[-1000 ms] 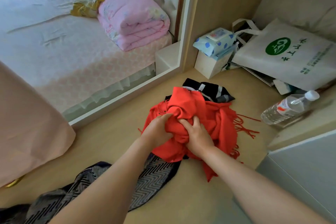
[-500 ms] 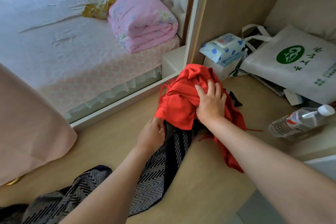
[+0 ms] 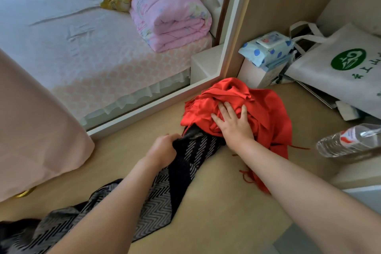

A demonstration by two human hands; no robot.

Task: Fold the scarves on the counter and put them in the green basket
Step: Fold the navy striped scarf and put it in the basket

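- The right hand (image 3: 233,123) lies flat on the red scarf (image 3: 266,105). Its fingers are straight and spread, pressing the bunched heap onto the tabletop (image 3: 216,222) rather than gripping it.
- The left hand (image 3: 162,148) has its fingers curled round the dark end of the zigzag scarf (image 3: 162,198), just where it slips under the red heap. The rest of that scarf trails along the tabletop toward the near left edge.
- To my eye the step is separating the two: pin the red one and draw the zigzag one out.
- A slow, low pull toward the body, close along the tabletop, should free it without dragging the red heap.
- The right palm should bear down firmly. A water bottle (image 3: 348,140) lies on its side near the heap, and sliding cloth could set it rolling.
- Neither scarf is folded, and no green basket shows from here.
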